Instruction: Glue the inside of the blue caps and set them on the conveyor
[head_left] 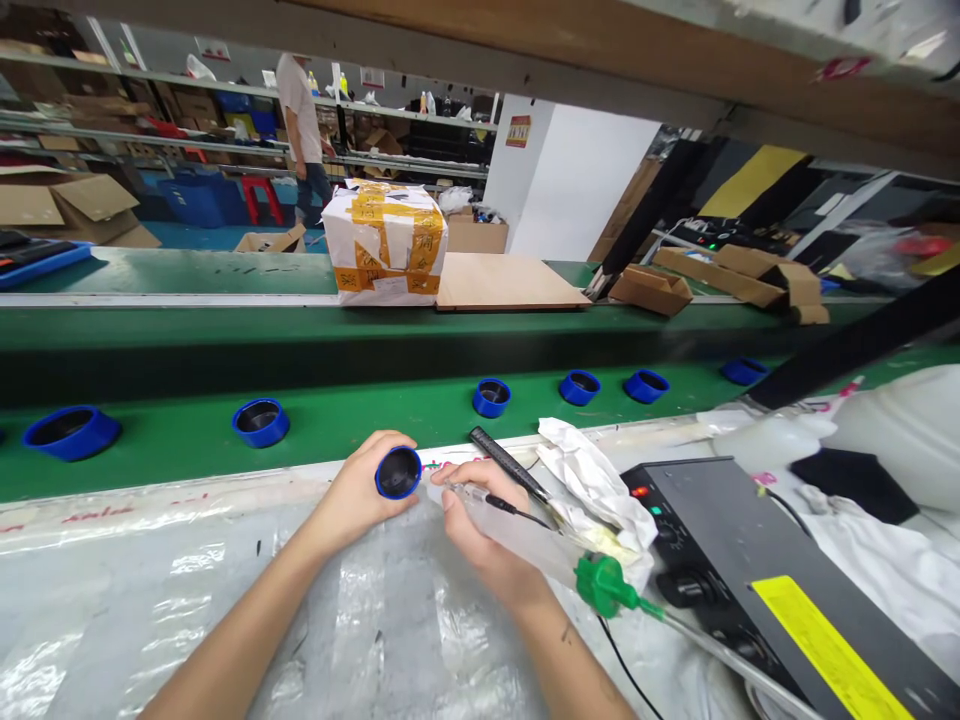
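My left hand (367, 485) grips a round blue cup-like part (399, 473) with a black inside, its opening tilted toward me. In my right hand (487, 530) is a translucent dispensing syringe (529, 540) with a green cap (604, 585) and an air hose (720, 650) at its back end. The syringe's thin tip points left at the blue part's rim; whether it touches cannot be made out. A thin black cable runs from the syringe past my right wrist. Both hands are above the film-covered bench (360, 620).
Several more blue parts (261, 422) stand along the green conveyor belt (390, 400). Right of my right hand lie a black-handled tool (510, 462), crumpled white tissue (592, 470) and a dark dispenser box (780, 560). A taped carton (386, 245) sits beyond; a person (301, 130) is far behind.
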